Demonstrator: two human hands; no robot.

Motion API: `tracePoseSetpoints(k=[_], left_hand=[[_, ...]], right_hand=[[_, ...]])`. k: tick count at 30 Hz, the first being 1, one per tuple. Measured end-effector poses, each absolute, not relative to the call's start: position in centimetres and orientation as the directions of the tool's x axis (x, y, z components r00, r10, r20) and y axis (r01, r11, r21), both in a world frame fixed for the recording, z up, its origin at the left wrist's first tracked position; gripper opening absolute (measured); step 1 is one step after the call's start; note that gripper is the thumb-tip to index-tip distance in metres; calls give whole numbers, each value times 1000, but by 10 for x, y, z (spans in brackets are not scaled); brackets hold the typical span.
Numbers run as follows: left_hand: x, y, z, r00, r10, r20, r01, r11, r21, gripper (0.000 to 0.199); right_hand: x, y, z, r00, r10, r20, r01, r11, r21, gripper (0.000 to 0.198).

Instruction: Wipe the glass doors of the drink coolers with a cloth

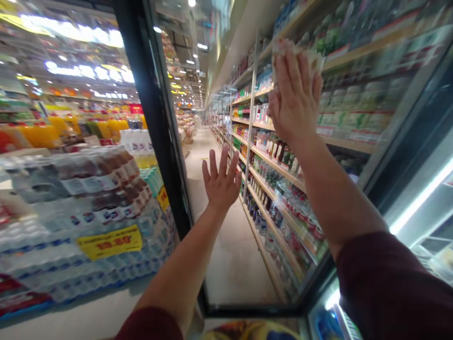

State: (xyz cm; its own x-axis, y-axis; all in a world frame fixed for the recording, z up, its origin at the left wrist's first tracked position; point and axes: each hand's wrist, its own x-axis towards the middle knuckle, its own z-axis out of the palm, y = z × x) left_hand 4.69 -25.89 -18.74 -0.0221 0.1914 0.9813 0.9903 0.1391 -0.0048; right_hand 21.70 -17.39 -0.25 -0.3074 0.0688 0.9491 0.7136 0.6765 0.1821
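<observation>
A glass door [244,264] in a dark frame stands in front of me, swung out from a lit refrigerated cabinet. High on the pane, my right hand [296,97] presses a pale cloth [316,60] flat under its fingers. The cloth's edges show around the fingertips, though motion blurs them. Lower and to the left, my left hand [222,182] rests with spread fingers against the glass and holds nothing. Bottle-filled shelves and an aisle show in the pane; whether they are seen through it or mirrored, I cannot tell.
The door's thick dark edge [155,118] rises left of my hands. Beyond it are stacked bottle packs [71,198] with a yellow price sign [109,242]. At the right, a bright light strip [421,198] runs along the cabinet. Something yellow and blue [251,330] lies below the door.
</observation>
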Motion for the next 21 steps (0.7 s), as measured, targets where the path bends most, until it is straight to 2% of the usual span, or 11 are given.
tracePoseSetpoints(k=[1,5,8,15,21], left_hand=[[47,-259,-188,-22,196,980,990,140,-6,58],[48,-262,-188,14,180,984,985,165,-44,60],[49,-263,-187,26,162,986,984,172,-55,60],[53,-264,-187,-23,193,981,996,86,7,57],[55,-267,-187,-23,206,978,997,82,6,59]], right_hand=[[222,-169,4,-248,81,965,729,672,131,60],[255,-138,4,90,201,975,765,613,-197,58],[280,-113,-19,231,221,948,741,591,-318,59],[305,-99,-114,332,209,920,680,623,-387,62],[317,-97,-189,336,224,915,670,625,-400,61]])
